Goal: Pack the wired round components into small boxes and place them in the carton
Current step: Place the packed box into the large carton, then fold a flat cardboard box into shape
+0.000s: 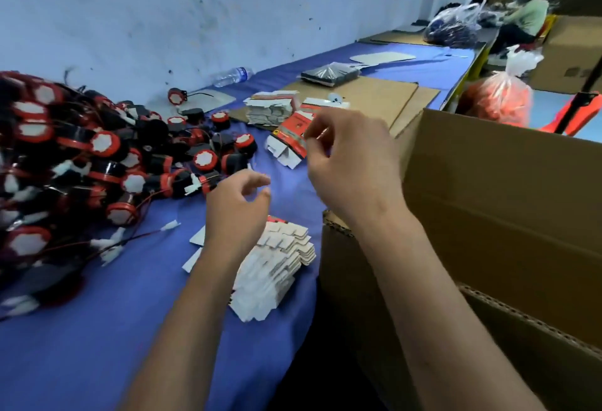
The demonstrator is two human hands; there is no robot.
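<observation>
Work surface: long table (pixel 97 329) under a blue cloth, set against a scuffed pale wall (pixel 163 3). Left end: large heap of wired round components (pixel 81 156), black bodies with red rims and white faces, red leads and white plugs trailing toward the near edge. At the wall, a clear water bottle (pixel 233 76) lies on its side; label unreadable. Centre: left hand (pixel 239 208) hovers over the cloth, fingers loosely curled, holding nothing, just right of the heap's edge and above a stack of flat white box blanks (pixel 277 267). Farther back, a second stack of blanks (pixel 272 109) on brown cardboard sheets (pixel 374 98). Right hand (pixel 351 156) is raised; thumb and forefinger appear to pinch the corner of a flat red-and-white small box (pixel 290 137), though blur makes the contact uncertain. Print on the box is illegible. Right: open brown carton (pixel 505 199), touching the table edge. Beyond it, a bag of orange items (pixel 501 98) and a seated person (pixel 527 16).
</observation>
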